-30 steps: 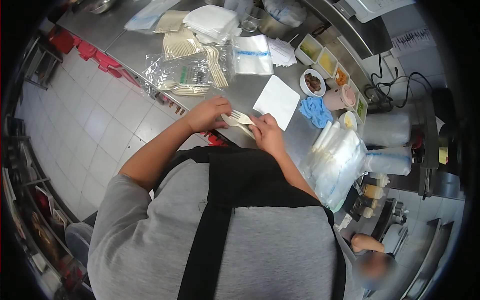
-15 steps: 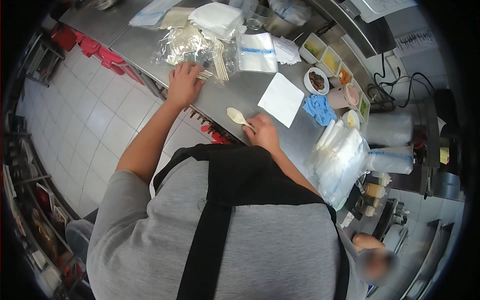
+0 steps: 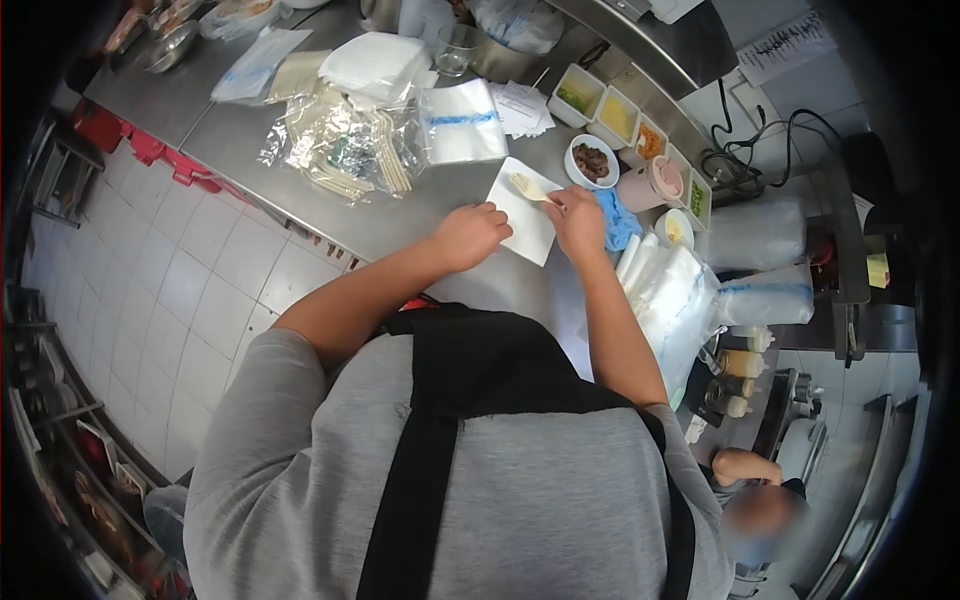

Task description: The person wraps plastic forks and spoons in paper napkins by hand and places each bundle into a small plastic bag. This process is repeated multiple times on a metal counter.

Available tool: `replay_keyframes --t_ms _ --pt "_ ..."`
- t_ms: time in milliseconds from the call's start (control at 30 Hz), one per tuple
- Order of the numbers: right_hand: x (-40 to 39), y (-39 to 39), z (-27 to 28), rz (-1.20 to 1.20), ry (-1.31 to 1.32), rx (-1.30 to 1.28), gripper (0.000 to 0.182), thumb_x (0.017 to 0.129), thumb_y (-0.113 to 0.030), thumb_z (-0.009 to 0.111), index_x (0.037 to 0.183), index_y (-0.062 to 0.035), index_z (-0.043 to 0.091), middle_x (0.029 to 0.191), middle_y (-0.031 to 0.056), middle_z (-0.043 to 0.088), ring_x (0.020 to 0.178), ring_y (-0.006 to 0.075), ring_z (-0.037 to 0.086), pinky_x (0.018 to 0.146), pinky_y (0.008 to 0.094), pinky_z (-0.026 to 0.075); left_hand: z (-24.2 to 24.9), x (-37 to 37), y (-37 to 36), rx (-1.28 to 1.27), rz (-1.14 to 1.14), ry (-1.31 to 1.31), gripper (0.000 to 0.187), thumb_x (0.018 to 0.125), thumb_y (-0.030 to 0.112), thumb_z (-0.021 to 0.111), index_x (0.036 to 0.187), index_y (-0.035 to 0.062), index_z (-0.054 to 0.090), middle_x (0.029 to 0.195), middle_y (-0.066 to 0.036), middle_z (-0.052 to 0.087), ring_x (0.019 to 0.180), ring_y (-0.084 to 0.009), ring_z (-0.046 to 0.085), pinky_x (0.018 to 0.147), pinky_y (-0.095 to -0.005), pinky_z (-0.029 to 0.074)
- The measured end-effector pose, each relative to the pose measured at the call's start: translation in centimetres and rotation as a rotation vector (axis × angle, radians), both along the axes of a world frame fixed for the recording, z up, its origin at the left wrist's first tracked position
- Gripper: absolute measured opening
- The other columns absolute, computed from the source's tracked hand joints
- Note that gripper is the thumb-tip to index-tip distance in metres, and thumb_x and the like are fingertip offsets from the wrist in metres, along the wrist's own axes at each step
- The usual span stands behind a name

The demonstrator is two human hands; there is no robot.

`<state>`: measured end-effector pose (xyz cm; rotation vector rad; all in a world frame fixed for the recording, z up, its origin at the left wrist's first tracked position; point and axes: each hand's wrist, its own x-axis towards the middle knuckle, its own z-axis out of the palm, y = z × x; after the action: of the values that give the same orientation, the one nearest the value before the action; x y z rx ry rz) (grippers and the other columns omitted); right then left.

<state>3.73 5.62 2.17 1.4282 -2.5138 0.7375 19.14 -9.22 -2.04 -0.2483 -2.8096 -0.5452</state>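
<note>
My right hand (image 3: 578, 226) is closed around the handle of a cream plastic fork (image 3: 524, 186), its tines pointing left over a white paper napkin (image 3: 527, 232). The napkin lies flat on the steel counter. At its left edge, my left hand (image 3: 474, 237) has its fingers curled in and pressed together on the paper; the fingertips are partly hidden. Beyond the left hand lies a clear plastic bag of cutlery (image 3: 345, 140), with several cream handles sticking out. Beside my right hand is a crumpled blue cloth or glove (image 3: 618, 222).
Behind the napkin stands a white bowl of dark meat (image 3: 591, 161), near a row of food tubs (image 3: 614, 118). Clear bags (image 3: 665, 300) lie to the right, and a stack of white napkins (image 3: 375, 66) is at the back. Another person (image 3: 745, 468) is at lower right.
My left hand has left the cutlery bag and come right to the napkin's edge. My right hand has carried the cutlery forward over the napkin. The camera view has shifted.
</note>
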Motion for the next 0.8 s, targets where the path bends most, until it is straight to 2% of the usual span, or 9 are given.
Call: replay_keyframes --t_ms 33,133,200,333,433,567,667,767,800 --pt "-0.3 -0.5 -0.4 0.003 -0.028 0.009 0.015 0.073 -0.014 0.072 0.084 -0.0038 0.070 0.083 0.0117 0.062 0.082 0.0314 0.060 0.073 0.0402 0.048 -0.4 -0.4 -0.1 -0.006 0.000 0.054 0.014 0.075 0.018 0.064 0.086 0.0111 0.061 0.091 -0.002 0.058 0.095 -0.0219 0.055 0.075 -0.0339 0.051" --pt "-0.3 -1.3 -1.2 0.028 -0.072 0.038 0.016 0.071 -0.015 0.073 0.083 -0.0047 0.070 0.081 0.0114 0.063 0.079 0.0312 0.060 0.070 0.0403 0.049 -1.2 -1.0 -0.4 -0.047 -0.008 0.072 0.009 0.076 0.018 0.060 0.081 0.0112 0.060 0.089 -0.002 0.057 0.091 -0.0215 0.056 0.073 -0.0336 0.051" --pt "-0.2 -1.6 -2.5 0.034 -0.075 0.084 0.016 0.071 -0.015 0.073 0.083 -0.0049 0.070 0.080 0.0112 0.063 0.079 0.0312 0.061 0.070 0.0403 0.049 -1.4 -1.2 -0.4 -0.087 -0.013 0.132 0.006 0.077 0.016 0.058 0.080 0.0109 0.060 0.088 -0.002 0.057 0.089 -0.0211 0.055 0.073 -0.0341 0.050" --pt "-0.2 -1.4 -3.4 0.065 -0.054 0.012 0.014 0.071 -0.015 0.072 0.081 -0.0058 0.070 0.079 0.0113 0.063 0.079 0.0312 0.060 0.071 0.0402 0.049 -1.2 -1.2 0.0 -0.125 0.019 0.197 0.006 0.079 0.016 0.055 0.079 0.0112 0.059 0.086 -0.002 0.057 0.088 -0.0206 0.054 0.074 -0.0351 0.045" --pt "1.5 -0.4 -3.5 0.128 -0.079 0.020 0.012 0.071 -0.014 0.071 0.080 -0.0053 0.069 0.080 0.0117 0.062 0.081 0.0315 0.059 0.072 0.0405 0.049 -0.3 -0.3 0.8 -0.105 -0.013 0.097 0.007 0.081 0.017 0.056 0.083 0.0116 0.059 0.086 -0.002 0.058 0.089 -0.0215 0.054 0.077 -0.0371 0.040" --pt "5.0 1.4 -2.9 0.181 -0.206 0.104 0.012 0.074 -0.012 0.069 0.081 -0.0030 0.067 0.084 0.0130 0.062 0.085 0.0329 0.059 0.073 0.0396 0.049 1.2 0.8 1.3 0.106 -0.028 0.034 0.008 0.083 0.018 0.058 0.088 0.0125 0.057 0.083 -0.003 0.059 0.088 -0.0233 0.055 0.079 -0.0406 0.039" --pt "4.9 2.6 -1.2 0.012 -0.725 -0.091 0.017 0.076 -0.015 0.071 0.085 -0.0018 0.067 0.087 0.0152 0.063 0.085 0.0296 0.061 0.074 0.0354 0.049 1.5 0.3 0.6 0.226 0.054 -0.009 0.009 0.083 0.018 0.060 0.089 0.0126 0.056 0.080 -0.005 0.060 0.087 -0.0248 0.055 0.079 -0.0420 0.039" --pt "4.8 3.4 0.1 0.226 -0.571 -0.155 0.023 0.078 -0.019 0.071 0.091 -0.0010 0.066 0.089 0.0171 0.064 0.081 0.0254 0.062 0.072 0.0329 0.048 1.1 -0.5 -0.4 0.415 0.092 -0.068 0.012 0.084 0.020 0.061 0.090 0.0117 0.056 0.080 -0.007 0.060 0.088 -0.0269 0.056 0.081 -0.0426 0.040" --pt "4.7 3.5 -0.3 0.206 -0.512 -0.118 0.024 0.078 -0.020 0.072 0.092 -0.0011 0.066 0.088 0.0174 0.064 0.080 0.0261 0.062 0.072 0.0331 0.048 1.0 -0.9 -0.6 0.482 0.110 -0.085 0.014 0.084 0.022 0.062 0.090 0.0112 0.055 0.081 -0.008 0.060 0.089 -0.0276 0.056 0.081 -0.0426 0.040"
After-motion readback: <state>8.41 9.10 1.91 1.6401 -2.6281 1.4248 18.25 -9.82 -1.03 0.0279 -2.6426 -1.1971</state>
